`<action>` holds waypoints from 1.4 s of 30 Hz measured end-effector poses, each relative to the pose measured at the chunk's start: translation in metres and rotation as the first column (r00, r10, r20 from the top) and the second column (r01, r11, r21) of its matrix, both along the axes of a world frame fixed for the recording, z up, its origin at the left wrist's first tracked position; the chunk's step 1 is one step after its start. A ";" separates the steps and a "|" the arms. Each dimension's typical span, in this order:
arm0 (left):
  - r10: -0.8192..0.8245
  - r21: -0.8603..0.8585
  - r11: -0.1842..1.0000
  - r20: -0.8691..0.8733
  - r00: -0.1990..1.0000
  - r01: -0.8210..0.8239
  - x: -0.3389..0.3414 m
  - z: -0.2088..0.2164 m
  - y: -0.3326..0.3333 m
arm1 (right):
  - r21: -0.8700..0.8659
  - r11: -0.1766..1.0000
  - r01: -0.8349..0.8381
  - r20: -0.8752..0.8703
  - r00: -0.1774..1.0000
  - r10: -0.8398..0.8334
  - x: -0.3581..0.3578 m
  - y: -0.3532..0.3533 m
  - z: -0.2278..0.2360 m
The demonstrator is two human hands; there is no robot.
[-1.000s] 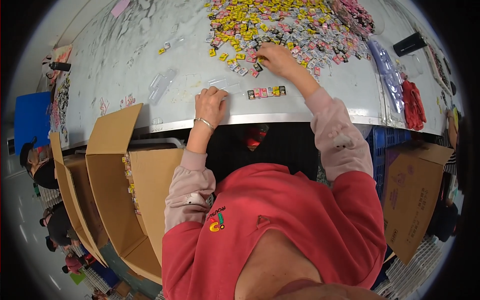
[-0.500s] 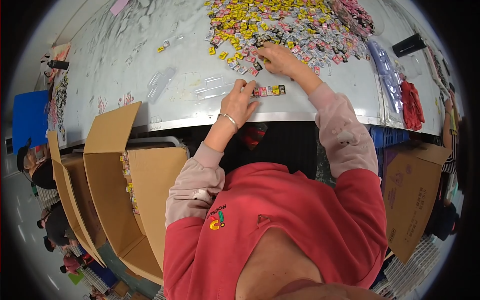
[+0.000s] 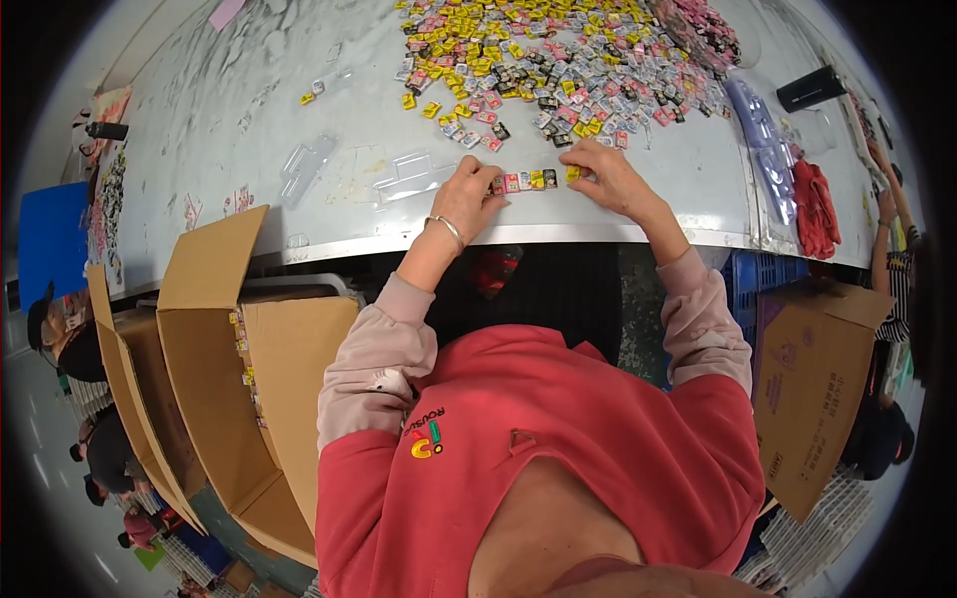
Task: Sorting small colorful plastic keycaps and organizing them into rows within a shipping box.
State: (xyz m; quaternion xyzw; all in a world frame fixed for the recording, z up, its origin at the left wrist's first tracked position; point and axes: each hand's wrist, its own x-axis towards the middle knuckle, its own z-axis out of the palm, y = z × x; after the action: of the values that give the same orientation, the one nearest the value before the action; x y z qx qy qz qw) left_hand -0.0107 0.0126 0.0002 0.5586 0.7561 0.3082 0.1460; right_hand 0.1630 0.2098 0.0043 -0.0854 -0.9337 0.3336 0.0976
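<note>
A short row of small square packets point(image 3: 528, 181) in pink, white, yellow and black lies near the table's front edge. The fingers and thumb of my left hand point(image 3: 467, 202) close around its left end, partly hiding the end packet. Just past the row's right end, my right hand point(image 3: 616, 181) pinches a yellow packet point(image 3: 572, 173), with a small gap between it and the row. Beyond both hands spreads a big loose pile of similar packets point(image 3: 558, 75), mostly yellow, pink, white and black.
Clear plastic trays point(image 3: 407, 177) lie left of my left hand. An open cardboard box point(image 3: 214, 399) stands at lower left, another carton point(image 3: 812, 389) at right. A red cloth point(image 3: 815, 209), clear plastic pieces point(image 3: 763, 140) and a black cylinder point(image 3: 809, 90) lie at the table's right.
My right hand has come back from the pile toward the row's right end, with a yellow packet in its fingers. My left hand's fingers have drawn in at the row's left end.
</note>
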 end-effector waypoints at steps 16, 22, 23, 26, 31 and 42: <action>0.058 -0.053 0.997 -0.109 0.992 -0.064 0.013 -0.004 0.009 | 0.112 0.992 -0.048 0.070 0.997 0.041 -0.024 -0.036 0.006; 0.057 0.055 0.997 -0.176 0.983 -0.048 0.022 -0.011 0.004 | 0.197 0.980 0.021 -0.039 0.999 -0.014 -0.026 -0.051 0.006; 0.073 0.046 0.997 -0.165 0.984 -0.066 0.022 -0.010 -0.001 | 0.212 0.977 0.005 -0.047 0.999 0.005 -0.030 -0.054 0.009; 0.133 0.033 0.991 -0.160 0.978 -0.130 0.002 0.008 -0.022 | 0.243 0.970 -0.025 -0.097 0.994 0.050 -0.053 -0.066 0.021; 0.190 0.082 0.981 -0.204 0.960 -0.177 -0.064 0.022 -0.056 | 0.283 0.955 -0.087 -0.150 0.980 0.134 -0.124 -0.091 0.017; -0.006 0.064 0.998 -0.144 0.989 0.016 -0.106 0.002 -0.081 | 0.004 0.987 -0.164 -0.176 0.971 0.162 -0.133 -0.090 -0.009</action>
State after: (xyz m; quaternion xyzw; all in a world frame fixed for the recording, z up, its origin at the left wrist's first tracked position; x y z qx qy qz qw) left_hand -0.1165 -0.0683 0.0024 0.5880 0.7512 0.2906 0.0745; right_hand 0.0299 0.1199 -0.0044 0.0207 -0.9235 0.3517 0.1515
